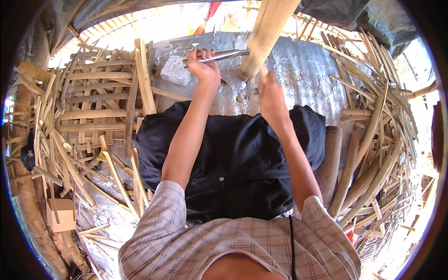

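Observation:
My left hand [205,65] is closed around a long, shiny metal tool [228,54], shaped like a chisel or blade. The tool's right end meets or lies very near the side of a thick, pale wooden or bamboo post [269,30], which leans in from the top of the view. Beside the post's lower end, my right hand [273,95] is closed on a slim, pale handle [263,71]. Motion smears that handle's upper end against the post, so its kind cannot be made out. Black cloth [233,154] covers my lap.
A grey sheet [298,70] lies under the work, with a pale stone block [175,71] on it. Woven bamboo slats [98,93] stand at the left. Bamboo strips [373,182] crowd the right, beside a thick pole [330,158]. A cardboard box [61,214] sits lower left.

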The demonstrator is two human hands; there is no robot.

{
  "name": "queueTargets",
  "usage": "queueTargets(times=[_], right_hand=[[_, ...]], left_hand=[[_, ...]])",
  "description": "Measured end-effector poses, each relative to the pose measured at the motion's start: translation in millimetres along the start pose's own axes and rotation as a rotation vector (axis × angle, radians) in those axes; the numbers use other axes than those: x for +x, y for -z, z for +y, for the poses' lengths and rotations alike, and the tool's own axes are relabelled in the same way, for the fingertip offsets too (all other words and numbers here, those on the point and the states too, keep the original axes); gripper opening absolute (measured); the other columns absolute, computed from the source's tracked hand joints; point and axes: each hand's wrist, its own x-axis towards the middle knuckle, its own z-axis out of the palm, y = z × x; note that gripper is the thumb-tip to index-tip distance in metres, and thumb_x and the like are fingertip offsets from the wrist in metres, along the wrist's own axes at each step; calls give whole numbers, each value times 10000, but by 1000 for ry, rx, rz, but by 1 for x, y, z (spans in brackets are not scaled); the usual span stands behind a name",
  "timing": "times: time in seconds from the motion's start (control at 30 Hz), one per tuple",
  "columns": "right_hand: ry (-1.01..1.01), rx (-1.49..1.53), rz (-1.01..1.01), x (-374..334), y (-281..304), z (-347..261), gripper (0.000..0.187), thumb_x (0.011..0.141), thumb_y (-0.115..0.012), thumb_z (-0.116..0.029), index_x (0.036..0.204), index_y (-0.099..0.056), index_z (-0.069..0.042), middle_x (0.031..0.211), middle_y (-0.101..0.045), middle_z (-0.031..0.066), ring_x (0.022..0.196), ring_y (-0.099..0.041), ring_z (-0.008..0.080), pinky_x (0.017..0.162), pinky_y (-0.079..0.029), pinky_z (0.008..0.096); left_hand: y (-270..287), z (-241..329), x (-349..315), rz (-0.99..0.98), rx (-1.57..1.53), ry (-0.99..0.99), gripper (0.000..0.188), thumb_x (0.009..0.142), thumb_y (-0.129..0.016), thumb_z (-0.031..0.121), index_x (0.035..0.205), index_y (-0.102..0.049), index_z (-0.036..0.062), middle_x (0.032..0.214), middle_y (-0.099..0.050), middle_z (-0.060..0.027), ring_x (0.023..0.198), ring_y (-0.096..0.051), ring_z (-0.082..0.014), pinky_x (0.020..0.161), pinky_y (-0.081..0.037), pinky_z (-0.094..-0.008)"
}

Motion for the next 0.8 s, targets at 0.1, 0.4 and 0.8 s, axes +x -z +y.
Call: queueTargets(times=[0.1, 0.4, 0.8], right_hand=[[-26, -75, -131, -10, -5, 1, 260, 1025, -552, -176, 968, -546, 78, 756, -605, 335, 745, -610, 522, 623, -452, 554], [148, 325, 222, 51, 68, -118, 221, 1032, -560, -149, 1029, -487, 59, 717, -619, 330, 689, -622, 539, 516, -460, 511], [-13, 70, -76, 43, 68, -95, 235, 1031, -526, -160, 1024, -512, 74, 796, -632, 335, 751, -609, 548, 641, -466, 553]], left_hand=[[15, 5, 6, -46, 13, -1, 286, 920, -575, 193, 714, -384, 142, 612, -355, 6, 577, -386, -158, 746, -428, -411], [14, 9, 6, -75, 8, -33, 302, 888, -618, 179, 685, -398, 143, 608, -351, 2, 597, -386, -159, 770, -427, -419], [29, 2, 9, -15, 30, -34, 268, 896, -589, 168, 725, -385, 142, 617, -368, 3, 597, -382, -154, 787, -417, -415]])
